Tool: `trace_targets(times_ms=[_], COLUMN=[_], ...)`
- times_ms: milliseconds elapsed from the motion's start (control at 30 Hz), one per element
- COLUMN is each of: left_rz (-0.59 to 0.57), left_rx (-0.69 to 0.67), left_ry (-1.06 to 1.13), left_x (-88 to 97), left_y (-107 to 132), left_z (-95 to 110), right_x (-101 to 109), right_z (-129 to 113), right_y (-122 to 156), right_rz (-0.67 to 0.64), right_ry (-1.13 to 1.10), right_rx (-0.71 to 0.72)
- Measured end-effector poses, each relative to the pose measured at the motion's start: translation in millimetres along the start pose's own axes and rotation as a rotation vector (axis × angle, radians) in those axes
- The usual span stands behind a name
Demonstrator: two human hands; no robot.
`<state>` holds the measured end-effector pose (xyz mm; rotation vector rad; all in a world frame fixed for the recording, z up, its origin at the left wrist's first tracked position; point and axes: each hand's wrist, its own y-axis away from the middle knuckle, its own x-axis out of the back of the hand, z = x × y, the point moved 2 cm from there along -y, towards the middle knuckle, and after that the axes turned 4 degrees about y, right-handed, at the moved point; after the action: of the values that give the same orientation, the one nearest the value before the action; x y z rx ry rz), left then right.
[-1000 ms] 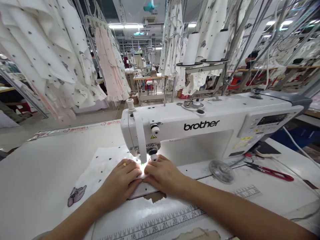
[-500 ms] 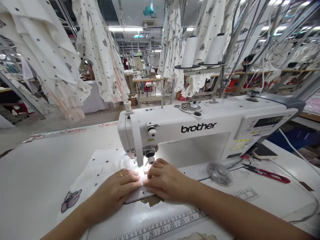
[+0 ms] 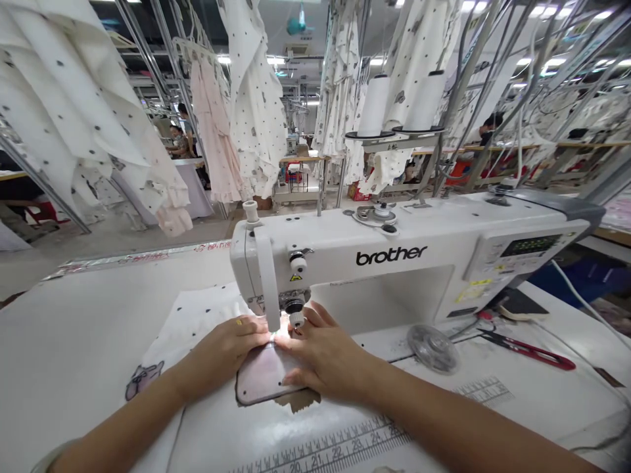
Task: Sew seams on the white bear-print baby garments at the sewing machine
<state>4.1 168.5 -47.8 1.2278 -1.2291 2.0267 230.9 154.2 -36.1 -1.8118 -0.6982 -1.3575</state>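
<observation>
White fabric with small dark prints [image 3: 190, 305] lies on the sewing table and runs under the head of a white Brother sewing machine [image 3: 340, 253]. My left hand [image 3: 224, 348], a ring on one finger, rests on this fabric left of the needle area with its fingers stretched forward. On the right, my right hand [image 3: 325, 355] lies with its fingers spread and its thumb apart, fingertips close to the lit needle area. The needle, the presser foot and the fabric edge are mostly hidden by fingers and glare. A shiny metal plate [image 3: 261, 381] shows between my hands.
Red-handled thread snips [image 3: 530, 348] and a clear round disc [image 3: 434, 348] lie right of my right hand. A printed ruler scale [image 3: 320, 453] runs along the front. Thread cones [image 3: 374, 105] stand behind the machine. Printed garments [image 3: 256, 98] hang beyond the table.
Both hands have shifted slightly forward with the fabric, and more of the metal plate shows. My right hand's fingers have spread. Hanging garments at the back left have moved, revealing a pink one.
</observation>
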Motion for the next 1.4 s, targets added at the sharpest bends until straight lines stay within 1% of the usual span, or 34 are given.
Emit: trace_targets(times_ms=[200, 500, 767, 867, 933, 1000, 1067, 1133, 1167, 1200, 1233, 1267, 1300, 1333, 1400], left_rz=[-0.05, -0.072, -0.1, -0.129, -0.155, -0.172, -0.188, -0.212, -0.225, -0.235, -0.24, -0.24, -0.238, -0.239, -0.271], left_rx=[0.111, 0.138, 0.175, 0.195, 0.228, 0.293, 0.389, 0.498, 0.553, 0.606, 0.654, 0.694, 0.723, 0.745, 0.754], left_ry=[-0.068, -0.044, -0.02, -0.021, -0.031, -0.056, -0.089, -0.12, -0.135, -0.15, -0.165, -0.177, -0.188, -0.179, -0.113], left_x=[0.5, -1.1, -0.9, -2.0, -0.1, 7.6, 22.3, 41.9, 51.9, 60.9, 68.2, 73.0, 75.0, 73.9, 63.7], left_y=[-6, -4, 0, 3, 6, 11, 17, 24, 26, 29, 30, 30, 29, 28, 25], left_z=[-9, -9, -10, -14, -24, -43, -68, -92, -100, -103, -102, -95, -82, -65, -21], right_x=[-4, -9, -9, -9, -9, -9, -10, -11, -11, -12, -12, -13, -13, -13, -11], right_z=[5, 11, 13, 14, 15, 16, 17, 19, 19, 19, 19, 19, 18, 17, 15], right_y=[-1, 0, 0, 0, -1, -1, -1, -1, 0, 0, 1, 1, 2, 2, 1], right_rz=[-0.004, 0.054, 0.066, 0.07, 0.077, 0.081, 0.082, 0.09, 0.1, 0.11, 0.121, 0.128, 0.132, 0.133, 0.126], right_ry=[-0.03, -0.081, -0.072, -0.065, -0.064, -0.067, -0.075, -0.082, -0.086, -0.09, -0.093, -0.092, -0.089, -0.084, -0.076], right_rx=[-0.022, -0.007, 0.014, 0.015, 0.018, 0.016, 0.016, 0.023, 0.031, 0.04, 0.053, 0.069, 0.089, 0.108, 0.135])
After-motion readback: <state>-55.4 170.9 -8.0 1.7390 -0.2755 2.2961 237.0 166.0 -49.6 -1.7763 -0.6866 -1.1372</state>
